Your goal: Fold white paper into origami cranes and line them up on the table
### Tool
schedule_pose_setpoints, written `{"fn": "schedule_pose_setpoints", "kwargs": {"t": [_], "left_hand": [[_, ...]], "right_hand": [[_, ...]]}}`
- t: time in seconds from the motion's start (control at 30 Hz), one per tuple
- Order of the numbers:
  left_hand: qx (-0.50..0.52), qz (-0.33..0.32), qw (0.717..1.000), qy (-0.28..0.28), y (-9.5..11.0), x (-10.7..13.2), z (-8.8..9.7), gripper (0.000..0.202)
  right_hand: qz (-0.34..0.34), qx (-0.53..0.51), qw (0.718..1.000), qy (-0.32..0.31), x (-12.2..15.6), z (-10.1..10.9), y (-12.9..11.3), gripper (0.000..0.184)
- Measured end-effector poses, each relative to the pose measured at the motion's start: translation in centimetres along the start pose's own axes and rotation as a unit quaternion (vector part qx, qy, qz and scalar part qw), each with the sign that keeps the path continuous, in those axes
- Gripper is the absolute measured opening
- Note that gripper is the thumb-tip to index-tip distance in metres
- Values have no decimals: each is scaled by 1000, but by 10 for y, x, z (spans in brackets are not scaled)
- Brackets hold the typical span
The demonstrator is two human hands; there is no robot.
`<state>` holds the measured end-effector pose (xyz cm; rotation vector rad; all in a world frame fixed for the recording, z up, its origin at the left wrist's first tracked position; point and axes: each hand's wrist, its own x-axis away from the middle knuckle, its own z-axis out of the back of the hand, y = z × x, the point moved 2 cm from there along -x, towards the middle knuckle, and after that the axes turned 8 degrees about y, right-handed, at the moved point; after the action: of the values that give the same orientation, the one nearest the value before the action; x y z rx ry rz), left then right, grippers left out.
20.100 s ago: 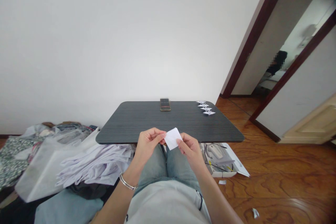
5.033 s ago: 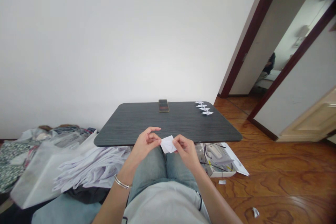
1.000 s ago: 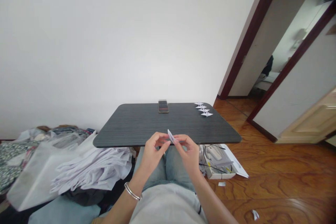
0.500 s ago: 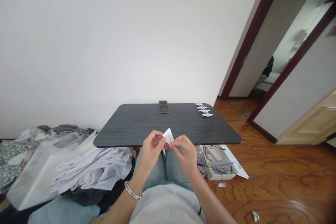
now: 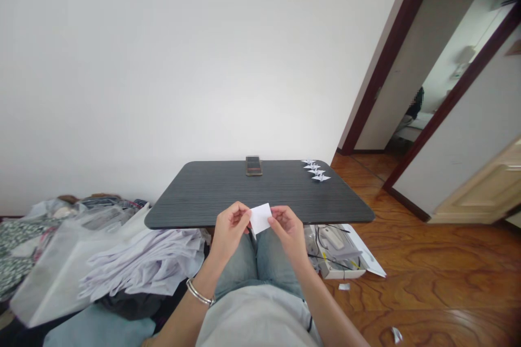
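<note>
A small white square of paper (image 5: pixel 260 218) is held up just in front of the table's near edge, above my lap. My left hand (image 5: pixel 233 227) pinches its left side between thumb and fingers. On the opposite side, my right hand (image 5: pixel 288 229) grips the right edge with the thumb in front and the fingers behind. The paper looks flat, its face towards me; any fold on its back is hidden. Several folded white paper cranes (image 5: pixel 316 171) stand in a row at the far right of the dark table (image 5: pixel 203 195).
A phone (image 5: pixel 254 165) rests at the table's back edge by the wall. Piled clothes and bags (image 5: pixel 138 260) lie to the left. Under the table's right side is an open box of cables (image 5: pixel 340 252). Paper scraps (image 5: pixel 344 286) lie on the wooden floor.
The paper has turned from a pointed, corner-up shape to a broader square facing me. My hands have moved slightly apart, and both still hold it.
</note>
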<state>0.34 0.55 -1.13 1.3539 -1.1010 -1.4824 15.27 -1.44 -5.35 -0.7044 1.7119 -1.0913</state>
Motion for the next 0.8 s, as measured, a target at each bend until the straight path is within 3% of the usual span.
{"fn": "schedule_pose_setpoints", "kwargs": {"t": [0.43, 0.8], "left_hand": [[56, 15, 996, -61, -2, 0, -2, 19], [33, 40, 995, -89, 1, 0, 0, 20]], "right_hand": [[-84, -110, 990, -42, 6, -5, -8, 18], [-89, -115, 988, -60, 0, -4, -6, 26]]}}
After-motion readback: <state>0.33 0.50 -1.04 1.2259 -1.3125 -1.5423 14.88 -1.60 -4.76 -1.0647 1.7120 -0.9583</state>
